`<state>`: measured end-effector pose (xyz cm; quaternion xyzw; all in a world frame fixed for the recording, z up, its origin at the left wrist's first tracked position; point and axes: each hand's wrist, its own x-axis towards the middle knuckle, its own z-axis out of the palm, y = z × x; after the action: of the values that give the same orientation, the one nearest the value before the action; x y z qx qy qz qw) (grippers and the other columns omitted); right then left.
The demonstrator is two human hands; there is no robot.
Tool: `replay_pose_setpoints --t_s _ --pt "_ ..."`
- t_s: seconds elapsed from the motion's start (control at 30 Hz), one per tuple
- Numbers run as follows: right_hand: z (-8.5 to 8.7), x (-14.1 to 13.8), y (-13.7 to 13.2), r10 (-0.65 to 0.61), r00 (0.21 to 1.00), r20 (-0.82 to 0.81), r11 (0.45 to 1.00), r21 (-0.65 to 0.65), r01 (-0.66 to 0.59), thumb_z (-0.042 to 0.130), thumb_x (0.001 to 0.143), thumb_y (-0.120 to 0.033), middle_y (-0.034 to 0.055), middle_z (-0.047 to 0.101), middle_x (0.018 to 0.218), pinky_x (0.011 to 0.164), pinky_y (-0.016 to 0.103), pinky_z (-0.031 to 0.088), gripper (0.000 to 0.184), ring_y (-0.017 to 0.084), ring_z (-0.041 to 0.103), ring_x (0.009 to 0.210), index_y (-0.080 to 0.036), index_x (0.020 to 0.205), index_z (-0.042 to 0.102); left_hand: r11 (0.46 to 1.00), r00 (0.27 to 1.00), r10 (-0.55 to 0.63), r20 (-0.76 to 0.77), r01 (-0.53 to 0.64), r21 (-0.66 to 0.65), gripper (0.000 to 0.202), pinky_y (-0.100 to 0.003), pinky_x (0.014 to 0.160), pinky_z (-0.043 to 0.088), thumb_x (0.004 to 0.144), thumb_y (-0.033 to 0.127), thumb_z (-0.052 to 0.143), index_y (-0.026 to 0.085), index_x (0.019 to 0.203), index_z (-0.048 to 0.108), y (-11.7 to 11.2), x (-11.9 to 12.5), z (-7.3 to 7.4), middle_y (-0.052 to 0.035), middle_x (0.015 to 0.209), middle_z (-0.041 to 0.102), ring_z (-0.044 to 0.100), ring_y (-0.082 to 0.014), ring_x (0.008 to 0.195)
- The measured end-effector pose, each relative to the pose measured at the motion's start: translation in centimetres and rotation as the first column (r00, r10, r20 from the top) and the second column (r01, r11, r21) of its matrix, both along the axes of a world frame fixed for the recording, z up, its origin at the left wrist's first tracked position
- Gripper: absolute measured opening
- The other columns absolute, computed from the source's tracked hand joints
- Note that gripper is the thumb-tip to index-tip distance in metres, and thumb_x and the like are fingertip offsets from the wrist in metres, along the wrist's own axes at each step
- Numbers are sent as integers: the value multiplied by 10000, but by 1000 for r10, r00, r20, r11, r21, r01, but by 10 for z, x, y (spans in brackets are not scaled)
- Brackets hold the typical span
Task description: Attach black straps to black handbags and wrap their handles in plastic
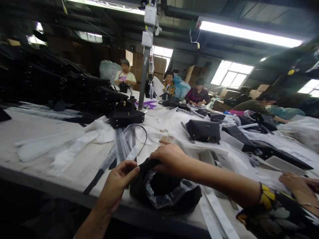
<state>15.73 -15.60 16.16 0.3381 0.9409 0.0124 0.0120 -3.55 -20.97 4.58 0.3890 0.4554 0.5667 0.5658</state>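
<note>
In front of me at the table's edge is a black bag (179,204), its mouth facing up and toward me. Crinkled clear plastic film (164,199) runs around the opening. From the lower left, my left hand (119,181) pinches the bag's far left rim between thumb and fingers. My right hand (170,159) reaches across from the right and grips the same rim a little further along, its fingertips partly hidden behind the fabric. A thin black strap (145,132) curves up just beyond the bag.
Black bags (74,86) are heaped at the left. Another black bag (204,130) lies beyond my right hand. White sheets and plastic-wrapped straps (122,146) cover parts of the table (62,169). A metal post (144,73) rises behind. A co-worker's hands (296,186) are close at right.
</note>
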Motion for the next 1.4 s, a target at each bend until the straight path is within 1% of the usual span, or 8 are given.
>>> replay_pose_setpoints --t_s 0.27,0.47,0.67,0.8,0.9,1.13,1.27,1.4 --pt "5 6 10 -58 998 10 998 -31 59 771 755 -311 48 754 772 1032 426 384 199 269 687 892 -230 937 765 949 961 277 -18 -276 -151 485 -186 648 438 513 398 926 156 862 693 -25 -76 -58 21 778 634 541 -119 721" --pt "10 6 14 -27 992 -121 966 -259 -5 712 818 -345 39 717 853 706 281 455 238 194 647 772 -192 1000 704 952 960 262 94 -241 -189 523 -184 652 470 616 393 886 166 1045 691 -24 -71 -63 32 803 622 551 -88 672" --pt "16 6 10 -44 982 -181 939 -342 -21 681 870 -371 40 711 935 705 274 458 340 183 643 784 -224 1173 632 939 871 342 -352 -298 173 312 -430 981 469 751 426 745 196 963 742 2 -50 -41 -85 1011 726 638 -277 1033" --pt "10 2 10 38 979 -202 974 -209 -81 633 912 -240 77 706 1012 844 336 465 261 221 641 935 -208 1169 664 901 726 272 -631 37 431 292 -474 1167 273 869 376 621 275 1121 727 13 -28 -16 -63 1295 668 518 -292 1300" --pt "3 10 14 60 956 -288 971 -204 -122 658 880 -179 90 698 1083 909 365 475 401 230 641 1000 -207 1276 608 870 792 16 -611 291 399 407 -402 1097 406 876 390 629 272 1265 649 19 -11 -3 -63 1305 663 591 -266 1230" --pt "-52 58 6 -323 756 -569 884 -467 26 773 780 -326 167 488 1447 1051 480 448 895 281 519 1290 -235 1516 273 916 901 -136 -412 273 295 326 -339 1004 489 837 381 682 203 1110 689 29 -5 1 -86 1182 697 645 -251 1131" --pt "-82 59 -3 -533 629 -566 738 -674 18 747 796 -329 113 677 1203 982 433 505 668 260 649 1107 -198 1383 457 875 882 -244 -404 379 300 390 -357 1043 450 860 391 656 219 1210 655 31 -2 21 -87 1295 655 597 -271 1215" --pt "-66 48 0 -473 574 -669 807 -590 -22 656 815 -224 63 710 931 788 324 546 284 203 687 859 -140 1083 611 823 780 -183 -599 455 341 396 -352 974 462 890 496 578 213 1126 722 40 14 58 -75 1129 732 641 -291 1098"
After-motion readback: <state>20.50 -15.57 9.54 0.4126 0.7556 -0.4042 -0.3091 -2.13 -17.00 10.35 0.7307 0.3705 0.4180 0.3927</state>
